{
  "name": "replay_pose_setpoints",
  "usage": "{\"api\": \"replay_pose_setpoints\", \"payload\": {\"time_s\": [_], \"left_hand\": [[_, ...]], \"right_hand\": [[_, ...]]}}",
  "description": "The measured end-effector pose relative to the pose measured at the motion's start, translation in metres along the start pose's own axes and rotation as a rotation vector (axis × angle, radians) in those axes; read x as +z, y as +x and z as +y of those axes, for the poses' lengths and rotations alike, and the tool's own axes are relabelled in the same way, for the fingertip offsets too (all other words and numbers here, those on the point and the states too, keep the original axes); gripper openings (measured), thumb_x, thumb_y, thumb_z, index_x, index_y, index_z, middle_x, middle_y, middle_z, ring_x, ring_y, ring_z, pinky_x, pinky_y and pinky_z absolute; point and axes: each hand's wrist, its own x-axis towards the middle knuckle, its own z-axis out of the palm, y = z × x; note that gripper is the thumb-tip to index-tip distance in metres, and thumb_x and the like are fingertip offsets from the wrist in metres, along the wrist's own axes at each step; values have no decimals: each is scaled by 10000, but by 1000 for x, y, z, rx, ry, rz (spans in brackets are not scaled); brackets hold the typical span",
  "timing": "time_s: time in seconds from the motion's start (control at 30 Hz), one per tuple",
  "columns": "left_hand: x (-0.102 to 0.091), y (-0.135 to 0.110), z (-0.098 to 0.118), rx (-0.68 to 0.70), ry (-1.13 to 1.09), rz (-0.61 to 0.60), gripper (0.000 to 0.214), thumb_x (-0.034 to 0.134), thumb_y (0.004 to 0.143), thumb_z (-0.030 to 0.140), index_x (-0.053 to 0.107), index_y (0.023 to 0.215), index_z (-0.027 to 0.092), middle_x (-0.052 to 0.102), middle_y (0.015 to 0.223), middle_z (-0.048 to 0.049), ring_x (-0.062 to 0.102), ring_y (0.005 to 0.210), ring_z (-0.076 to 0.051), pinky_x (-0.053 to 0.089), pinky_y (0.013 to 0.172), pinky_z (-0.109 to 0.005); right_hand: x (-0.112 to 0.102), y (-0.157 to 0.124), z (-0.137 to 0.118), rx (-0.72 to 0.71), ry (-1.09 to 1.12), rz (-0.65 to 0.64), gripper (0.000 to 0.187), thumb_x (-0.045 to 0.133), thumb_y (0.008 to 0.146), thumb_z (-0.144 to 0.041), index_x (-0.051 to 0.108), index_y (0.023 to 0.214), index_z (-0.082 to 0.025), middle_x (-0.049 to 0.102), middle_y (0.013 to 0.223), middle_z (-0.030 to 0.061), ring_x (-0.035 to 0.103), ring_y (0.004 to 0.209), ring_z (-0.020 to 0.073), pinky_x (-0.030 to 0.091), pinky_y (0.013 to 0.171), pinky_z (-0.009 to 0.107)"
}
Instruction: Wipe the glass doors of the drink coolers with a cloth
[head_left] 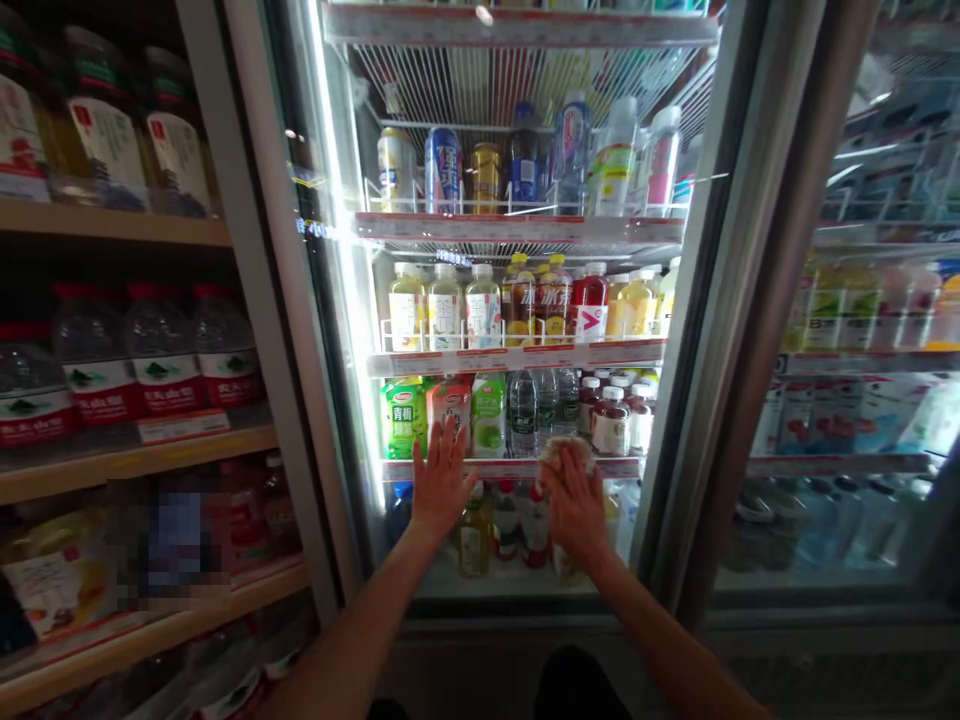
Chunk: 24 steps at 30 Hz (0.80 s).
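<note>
A lit drinks fridge with a glass door (510, 585) stands in front of me. My left hand (441, 485) lies flat against the glass with its fingers spread, holding nothing. To its right, my right hand (576, 505) presses a crumpled pale cloth (559, 462) to the door, level with the edge of a lower shelf. Part of the cloth is hidden under the fingers. Behind the glass near my left hand are a green drink carton (405, 415) and a red one (448, 400); clear water bottles (523, 410) stand between the hands, farther in.
Left of the fridge, wooden shelves (112, 222) hold large bottles with red labels (161, 345). A metal door frame (757, 330) rises on the right, beside another fridge with bottles (832, 310). Cans (442, 170) and bottled teas (444, 305) fill the upper fridge shelves.
</note>
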Motion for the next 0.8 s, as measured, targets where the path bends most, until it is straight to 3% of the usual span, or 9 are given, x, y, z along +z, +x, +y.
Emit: {"api": "replay_pose_setpoints", "payload": {"time_s": [0.07, 0.2, 0.27, 0.33, 0.4, 0.43, 0.57, 0.63, 0.8], "left_hand": [[-2, -3, -2, 20, 5, -15, 702, 546, 805, 441, 276, 1409, 206, 265, 1474, -119, 171, 1385, -280, 154, 1107, -527], [-2, -8, -3, 23, 2, -17, 634, 532, 820, 415, 334, 1386, 209, 292, 1462, -112, 209, 1374, -286, 179, 1097, -537], [-1, -9, -3, 16, 5, -14, 624, 524, 827, 415, 337, 1385, 206, 292, 1462, -111, 215, 1372, -290, 174, 1094, -545], [0, -9, -3, 16, 5, -14, 633, 528, 824, 424, 334, 1385, 204, 286, 1464, -113, 217, 1371, -289, 166, 1097, -542], [1, -10, -4, 18, -1, -20, 655, 545, 809, 449, 340, 1382, 207, 280, 1466, -114, 222, 1370, -292, 162, 1099, -540], [1, -10, -4, 19, -4, -23, 664, 551, 803, 458, 341, 1382, 209, 279, 1466, -115, 222, 1370, -292, 161, 1100, -539], [3, -11, -5, 29, 1, -24, 681, 550, 802, 458, 316, 1393, 214, 289, 1464, -120, 208, 1376, -286, 153, 1102, -541], [4, -11, -4, 28, 5, -21, 686, 540, 809, 455, 293, 1403, 217, 293, 1463, -121, 205, 1377, -281, 151, 1100, -543], [3, -12, -6, 28, 15, -18, 645, 516, 828, 441, 308, 1397, 218, 299, 1461, -117, 205, 1377, -276, 148, 1102, -536]], "right_hand": [[-3, 0, 11, 75, -21, 50, 427, 413, 860, -191, 486, 1278, -240, 323, 1450, 129, 313, 1327, 250, 182, 1078, 510], [-5, 5, 22, 387, -79, 170, 492, 387, 870, -212, 390, 1359, -160, 183, 1488, 208, 255, 1344, 340, 255, 1006, 578], [-2, 7, 5, 293, -31, 115, 494, 385, 865, -200, 397, 1357, -170, 180, 1495, 190, 233, 1356, 327, 246, 1023, 559], [1, 9, -14, 96, 28, 10, 470, 397, 854, -181, 451, 1320, -211, 251, 1483, 144, 264, 1351, 275, 200, 1068, 514], [1, 11, -18, -29, 50, -42, 438, 410, 849, -172, 501, 1271, -248, 338, 1450, 108, 317, 1326, 234, 151, 1093, 490], [0, 13, -13, -26, 38, -24, 427, 408, 852, -171, 510, 1259, -249, 359, 1437, 108, 337, 1315, 228, 147, 1092, 491], [-7, 18, 22, 320, -65, 181, 461, 375, 878, -211, 428, 1334, -174, 268, 1463, 189, 321, 1316, 299, 205, 1038, 551], [-6, 18, 18, 381, -71, 199, 494, 371, 878, -222, 377, 1369, -164, 216, 1479, 201, 287, 1330, 321, 222, 1023, 557], [-2, 14, -16, -72, 24, -21, 463, 409, 851, -178, 459, 1308, -237, 372, 1429, 114, 320, 1323, 225, 144, 1096, 473]]}}
